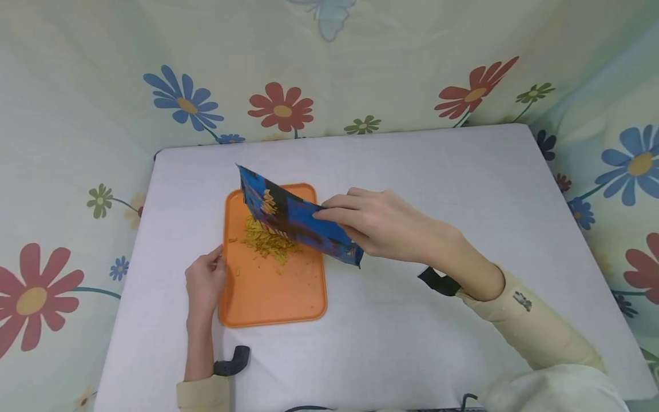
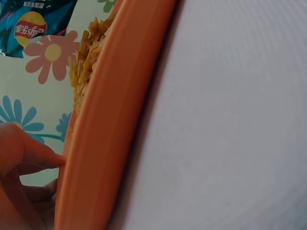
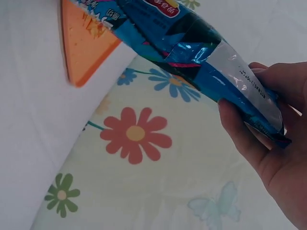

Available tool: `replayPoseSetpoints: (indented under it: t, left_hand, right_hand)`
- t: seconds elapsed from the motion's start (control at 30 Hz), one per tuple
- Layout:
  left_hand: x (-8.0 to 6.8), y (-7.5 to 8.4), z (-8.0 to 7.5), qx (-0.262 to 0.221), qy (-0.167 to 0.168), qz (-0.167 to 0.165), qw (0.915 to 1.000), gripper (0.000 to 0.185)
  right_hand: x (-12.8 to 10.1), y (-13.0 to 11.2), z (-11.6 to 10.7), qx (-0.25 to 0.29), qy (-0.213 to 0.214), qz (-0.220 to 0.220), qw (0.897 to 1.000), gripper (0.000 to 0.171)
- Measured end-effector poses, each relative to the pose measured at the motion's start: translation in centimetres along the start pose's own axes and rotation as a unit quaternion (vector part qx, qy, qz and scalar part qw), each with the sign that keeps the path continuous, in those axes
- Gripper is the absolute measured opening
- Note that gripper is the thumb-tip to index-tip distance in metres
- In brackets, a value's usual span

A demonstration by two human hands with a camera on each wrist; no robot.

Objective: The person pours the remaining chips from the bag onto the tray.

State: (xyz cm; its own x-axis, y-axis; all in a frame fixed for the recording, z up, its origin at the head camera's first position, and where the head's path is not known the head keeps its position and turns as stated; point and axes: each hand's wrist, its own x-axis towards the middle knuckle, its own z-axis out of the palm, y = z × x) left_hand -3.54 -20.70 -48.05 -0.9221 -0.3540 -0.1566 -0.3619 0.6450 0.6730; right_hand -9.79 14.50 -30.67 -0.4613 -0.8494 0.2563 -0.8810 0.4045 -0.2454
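My right hand (image 1: 386, 223) grips a blue chip bag (image 1: 304, 220) by its right end. The bag is held tilted above an orange tray (image 1: 273, 292), its far end over the tray's upper left. Beneath it a heap of yellow chip sticks (image 1: 268, 240) lies on the tray, with a few loose bits around. My left hand (image 1: 206, 280) pinches the tray's left rim, thumb and fingers at the edge in the left wrist view. The right wrist view shows the bag (image 3: 192, 52) between thumb and fingers, its printed silver back strip facing the camera.
A white cloth covers the table (image 1: 412, 343). Flower-patterned curtains (image 1: 401, 74) hang behind and at both sides. Black straps (image 1: 440, 281) show at both wrists. A dark cable (image 1: 467, 397) lies at the table's front edge.
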Motion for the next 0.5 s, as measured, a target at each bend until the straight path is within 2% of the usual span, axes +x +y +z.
replayPoseSetpoints:
  t: [0.13,0.23,0.37,0.5]
  left_hand:
    - [0.2,0.2,0.1,-0.002,-0.002,-0.005,1.0,0.037]
    - [0.2,0.2,0.1,0.0,0.0,0.004,1.0,0.037]
    - [0.2,0.2,-0.2,0.006,0.009,0.019,0.9998,0.036]
    - [0.0,0.1,-0.2,0.003,0.005,0.01,0.9999,0.036]
  right_hand:
    - [-1.2,0.3,0.5,0.027,0.029,0.018,0.999,0.039]
    - [-2.3,0.4,1.3,0.051,0.062,0.032,0.996,0.041]
    - [-3.6,0.6,2.8,0.083,0.115,0.054,0.988,0.044]
    - [-4.5,0.8,4.4,0.101,0.156,0.066,0.98,0.044]
